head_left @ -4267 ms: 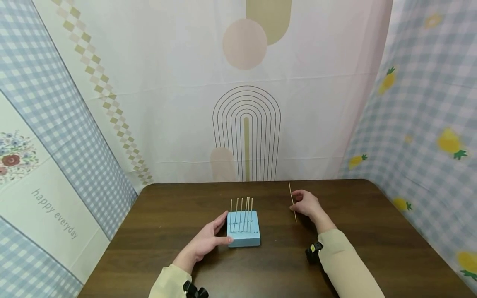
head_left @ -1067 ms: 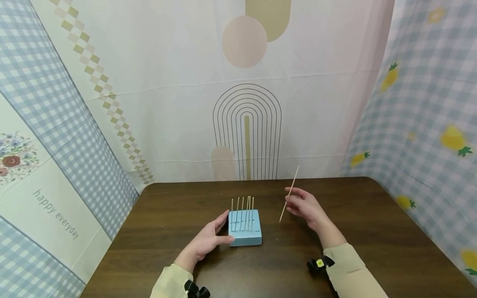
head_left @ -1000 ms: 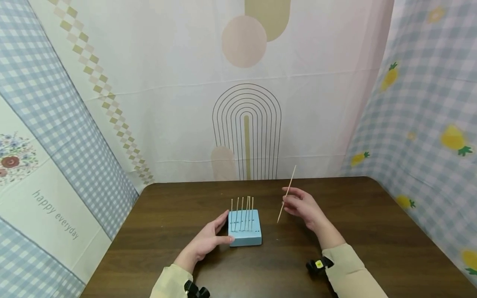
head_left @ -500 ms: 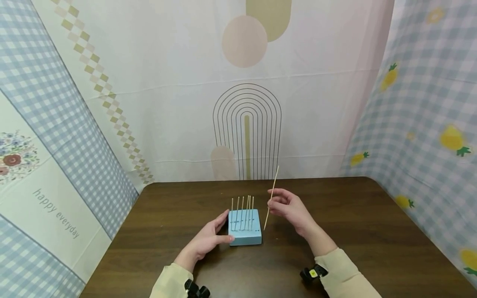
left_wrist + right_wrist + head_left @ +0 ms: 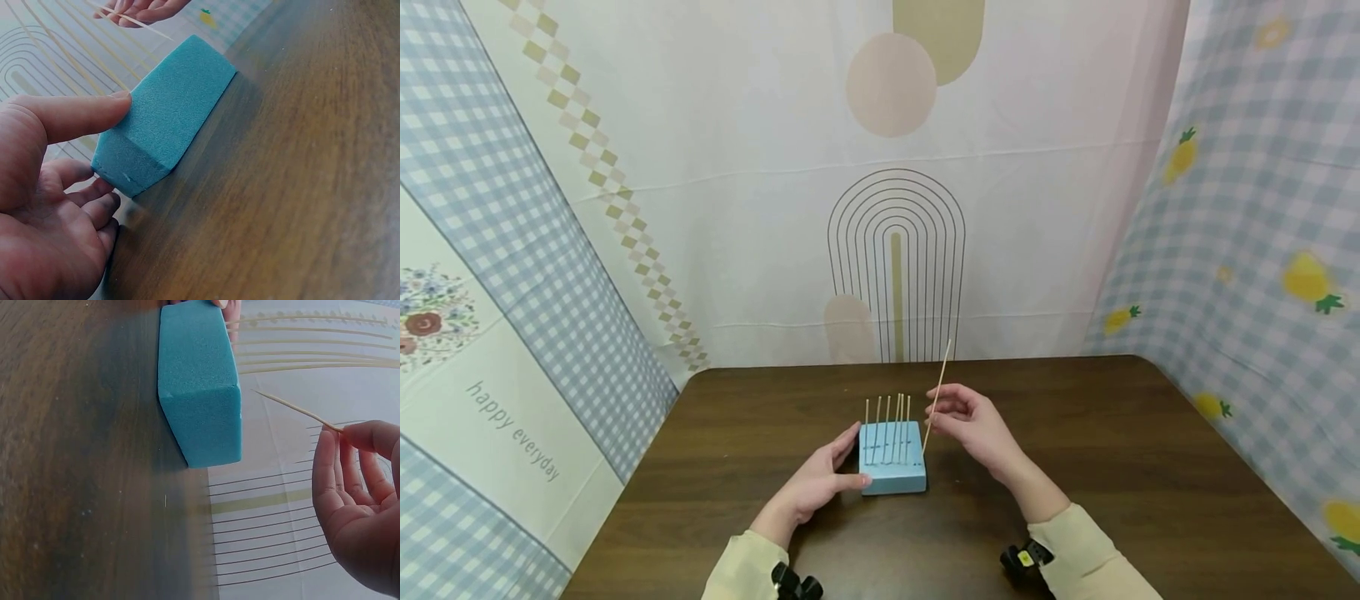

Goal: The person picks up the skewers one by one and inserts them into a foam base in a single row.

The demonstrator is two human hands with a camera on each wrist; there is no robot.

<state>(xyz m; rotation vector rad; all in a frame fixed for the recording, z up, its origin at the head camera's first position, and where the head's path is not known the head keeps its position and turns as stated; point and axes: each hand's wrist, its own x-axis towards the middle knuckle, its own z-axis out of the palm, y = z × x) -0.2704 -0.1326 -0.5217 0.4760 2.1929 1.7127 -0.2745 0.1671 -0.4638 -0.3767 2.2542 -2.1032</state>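
A blue foam block [image 5: 892, 469] sits near the middle of the dark wooden tabletop [image 5: 1150, 467], with a row of thin wooden sticks [image 5: 887, 429] standing upright in its top. The left hand [image 5: 816, 487] steadies the block from its left side: the thumb lies along the near face, the fingers rest against the far left edge, and the grip is curled round the foam. The right hand [image 5: 973, 425] hovers just right of the block, its grip pinched together on one loose stick [image 5: 937, 396] between thumb and fingertips. That stick leans slightly, its lower tip just above the block's right edge, close beside the standing row, which crowds the space to its left. Patterned cloth [image 5: 895, 208] hangs behind and on both sides of the tabletop
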